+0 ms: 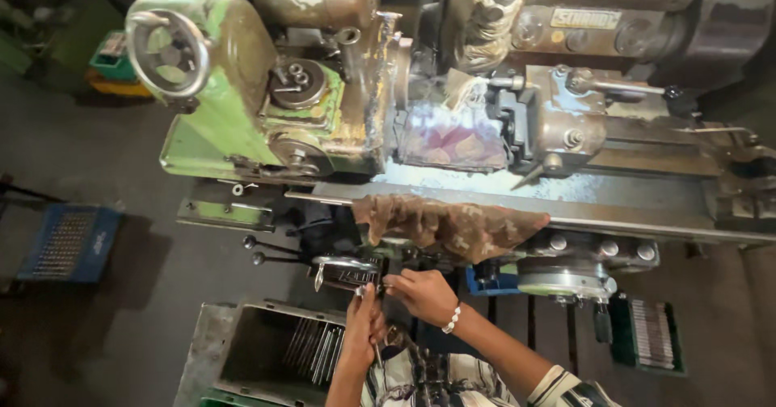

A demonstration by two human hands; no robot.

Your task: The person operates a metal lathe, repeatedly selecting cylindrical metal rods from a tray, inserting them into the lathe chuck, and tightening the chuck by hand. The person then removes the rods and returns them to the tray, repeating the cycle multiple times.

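Observation:
I look down on a worn green and grey lathe. My left hand reaches up from the bottom and its fingertips touch a shiny metal handwheel on the machine's front. My right hand, with a white bead bracelet at the wrist, has its fingers curled on the right side of that same handwheel. A brown patterned rag hangs over the lathe bed just above both hands. Whether either hand truly grips the wheel is hard to tell.
A large green handwheel sits at the lathe's far left end. A grey metal bin holding several thin metal rods stands below the hands. A blue plastic crate lies on the dark floor at left. A dark tray of small parts is at right.

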